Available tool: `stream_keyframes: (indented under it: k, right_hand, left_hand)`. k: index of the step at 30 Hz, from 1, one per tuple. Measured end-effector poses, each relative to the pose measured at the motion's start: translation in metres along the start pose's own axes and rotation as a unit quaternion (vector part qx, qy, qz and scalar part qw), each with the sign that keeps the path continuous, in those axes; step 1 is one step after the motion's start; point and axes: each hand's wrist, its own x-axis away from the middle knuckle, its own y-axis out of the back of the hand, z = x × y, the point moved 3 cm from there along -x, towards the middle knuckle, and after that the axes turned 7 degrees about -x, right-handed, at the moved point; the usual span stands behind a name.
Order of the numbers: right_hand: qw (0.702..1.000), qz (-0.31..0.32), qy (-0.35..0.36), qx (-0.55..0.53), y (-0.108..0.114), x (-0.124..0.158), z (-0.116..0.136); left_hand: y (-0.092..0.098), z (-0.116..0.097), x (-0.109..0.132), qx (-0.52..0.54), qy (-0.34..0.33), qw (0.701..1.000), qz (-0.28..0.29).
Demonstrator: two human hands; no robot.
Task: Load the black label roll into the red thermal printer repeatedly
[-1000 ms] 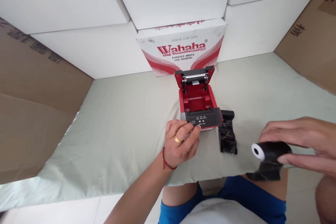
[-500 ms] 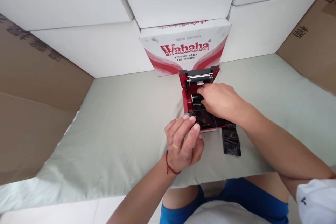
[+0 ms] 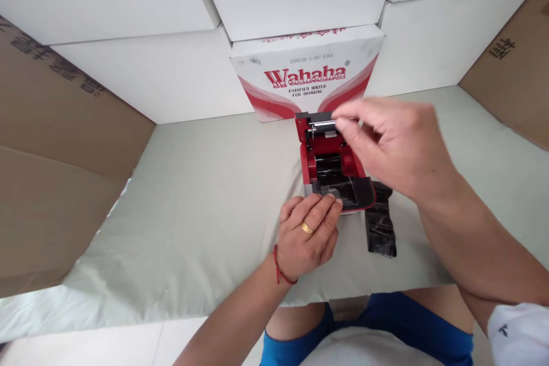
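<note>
A small red and black label printer stands on the cloth with its lid raised. Inside it lies a roll of black film, its free end drawn forward over the front edge. My left hand presses its fingers, held together, onto the black film at the printer's front; its thumb is partly hidden below. At the lid's upper right edge, the thumb and forefinger of my right hand pinch together around the lid. That hand is slightly blurred and covers the lid's right end.
A crumpled strip of black film lies to the right of the printer. Behind stands a Wahaha water carton against stacked white boxes. Brown cardboard flanks the left side and more cardboard the right. Pale green cloth covers the table.
My right hand has come out of the printer's inside and moved up to the lid's edge. My left fingers have shifted right, from the front left corner onto the film.
</note>
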Motion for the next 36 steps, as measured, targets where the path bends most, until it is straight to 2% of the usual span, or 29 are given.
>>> stream_keyframes:
  k: [1, 2, 6, 11, 16, 22, 27, 30, 33, 36]
  right_hand:
    - [0.999, -0.041, 0.013, 0.000, 0.005, -0.002, -0.003]
    - [0.998, -0.054, 0.028, 0.001, 0.007, -0.003, -0.008]
    - [0.996, 0.011, 0.086, 0.001, -0.003, 0.002, -0.024]
    - [0.990, 0.032, 0.138, -0.010, -0.002, 0.048, -0.017]
    - [0.989, 0.089, 0.112, 0.022, -0.009, 0.079, -0.010]
    - [0.976, 0.146, 0.097, 0.130, -0.012, 0.071, 0.001]
    - [0.964, 0.193, 0.083, 0.162, -0.010, 0.061, 0.006]
    - [0.972, 0.161, 0.078, 0.154, -0.011, 0.064, 0.003]
    - [0.989, 0.075, 0.066, 0.106, -0.015, 0.076, -0.004]
    - [0.997, -0.013, 0.079, 0.019, -0.019, 0.094, -0.007]
  left_hand:
    - [0.000, 0.000, 0.000, -0.002, -0.002, 1.000, -0.005]
    - [0.000, -0.001, 0.000, -0.002, -0.004, 1.000, -0.009]
    - [-0.001, -0.001, 0.000, -0.002, -0.007, 1.000, -0.020]
    - [-0.001, -0.002, 0.000, -0.002, -0.014, 1.000, -0.023]
    - [-0.002, -0.003, 0.000, -0.007, -0.015, 1.000, -0.026]
    - [-0.003, -0.004, 0.002, -0.005, -0.011, 1.000, -0.019]
    - [-0.001, -0.003, 0.001, -0.011, -0.007, 1.000, -0.011]
    - [-0.001, -0.003, 0.002, -0.013, -0.004, 1.000, -0.011]
    - [-0.001, -0.001, 0.002, -0.001, -0.001, 1.000, -0.017]
    - [0.002, 0.007, 0.003, 0.010, 0.023, 0.998, -0.054]
